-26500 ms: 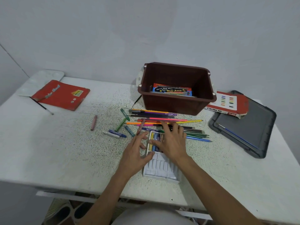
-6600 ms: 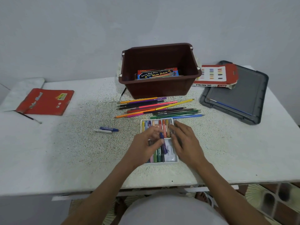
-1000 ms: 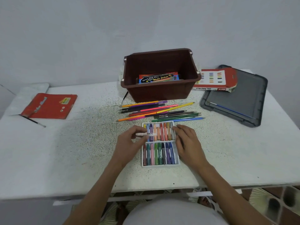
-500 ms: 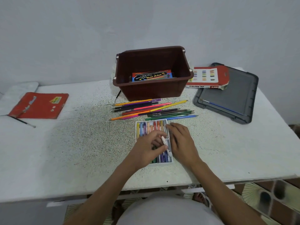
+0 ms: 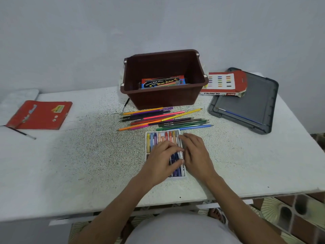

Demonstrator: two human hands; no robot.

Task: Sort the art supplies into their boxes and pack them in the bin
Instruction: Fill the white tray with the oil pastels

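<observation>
white pastel [image 5: 181, 154] now down in the tray [image 5: 147, 136], hands [image 5: 162, 159] [image 5: 196, 152] together, left pinching it; box [image 5: 221, 83] reads "oil pastels".

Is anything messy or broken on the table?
Yes. The oil pastels box has a crumpled, torn-looking corner and lies partly on the grey lid. The coloured pencils lie loose in a crooked heap in front of the bin.
</observation>
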